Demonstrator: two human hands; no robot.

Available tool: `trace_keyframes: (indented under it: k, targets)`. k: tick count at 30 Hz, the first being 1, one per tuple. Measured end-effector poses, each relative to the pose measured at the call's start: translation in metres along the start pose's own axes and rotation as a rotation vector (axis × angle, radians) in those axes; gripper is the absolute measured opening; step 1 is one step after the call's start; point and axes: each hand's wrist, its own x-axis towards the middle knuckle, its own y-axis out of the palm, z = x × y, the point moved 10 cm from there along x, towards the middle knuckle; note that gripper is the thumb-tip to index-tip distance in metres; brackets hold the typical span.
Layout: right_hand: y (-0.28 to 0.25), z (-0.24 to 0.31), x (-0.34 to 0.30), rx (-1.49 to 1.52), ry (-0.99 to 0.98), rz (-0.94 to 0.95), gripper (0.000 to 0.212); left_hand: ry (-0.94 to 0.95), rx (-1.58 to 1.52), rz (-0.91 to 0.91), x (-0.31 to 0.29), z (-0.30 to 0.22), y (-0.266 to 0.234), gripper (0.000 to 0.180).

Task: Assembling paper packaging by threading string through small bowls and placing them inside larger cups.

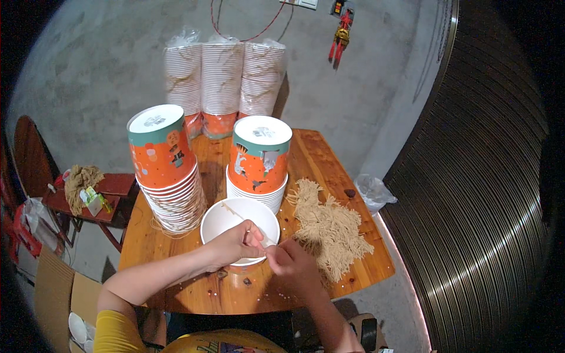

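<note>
A white paper tub (213,222), its mouth facing up, stands near the front of the wooden table. My left hand (244,240) is over its near rim, thumb and fingers pinched on a thin beige string (232,210) that trails across the tub's inside. Close beside it, at the tub's right rim, my right hand (288,259) is closed with its fingertips on the same string. The string's end between the fingers is too small to see clearly. Just right of the hands lies a loose heap of beige strings (335,229).
Two stacks of upturned orange-and-green paper tubs, left (162,156) and right (261,159), stand behind the tub; strings hang around the left one. Bagged tub stacks (222,76) line the wall. A red bench (118,183) is left, a ribbed shutter (477,194) right. Small bits dot the table (194,294).
</note>
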Motion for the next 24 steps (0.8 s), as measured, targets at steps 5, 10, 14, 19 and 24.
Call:
trace_keyframes:
  k: [5, 10, 14, 19, 24]
  targets:
    - [0.007, -0.001, 0.006, -0.048, -0.031, 0.007, 0.012, 0.131, 0.103, -0.026, -0.003, -0.01, 0.004, 0.026]
    - [0.051, -0.049, -0.008, 0.738, 0.62, 0.417, 0.007, 0.24, 0.186, -0.011, -0.008, -0.02, 0.006, 0.023]
    - [0.062, -0.056, -0.019, 0.874, 0.778, 0.502, 0.012, 0.227, 0.205, -0.008, -0.007, -0.019, 0.005, 0.022]
    - [0.051, -0.055, -0.022, 0.939, 0.707, 0.277, 0.013, 0.202, 0.196, -0.022, -0.007, -0.016, 0.003, 0.021]
    - [0.04, -0.046, -0.016, 0.743, 0.556, 0.229, 0.01, 0.19, 0.199, 0.002, -0.005, -0.016, 0.005, 0.022]
